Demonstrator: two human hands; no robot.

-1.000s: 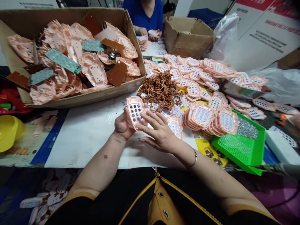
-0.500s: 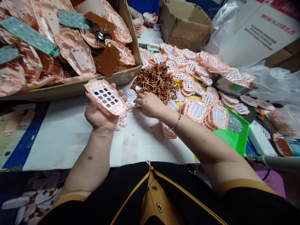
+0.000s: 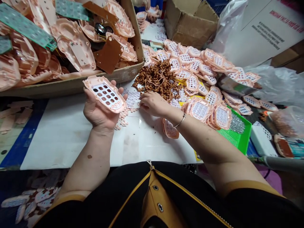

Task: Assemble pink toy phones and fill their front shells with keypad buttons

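Clock read from where we are: nearest, about 12:30, a loose shell [image 3: 170, 129] sits on the white tabletop [image 3: 59, 136]. At 11, our left hand [image 3: 103, 118] has fingers clamped round the edges of the pink shell [image 3: 104, 93], grid up. At 12, our right hand [image 3: 154, 104] reaches down just beside tiny pink pieces [image 3: 123, 117]; fingers bent, can't tell if they're pinching anything. Behind it, 12, brown pile [image 3: 158, 77]; past 12, farthest, cardboard box [image 3: 187, 28].

One pink shell [image 3: 104, 91] up, dozens more shells [image 3: 200, 109] out there, one brown heap [image 3: 159, 79], one green tray [image 3: 247, 134], one metal bowl [image 3: 230, 86], two open boxes [image 3: 182, 28], three green boards [image 3: 71, 9] boxed
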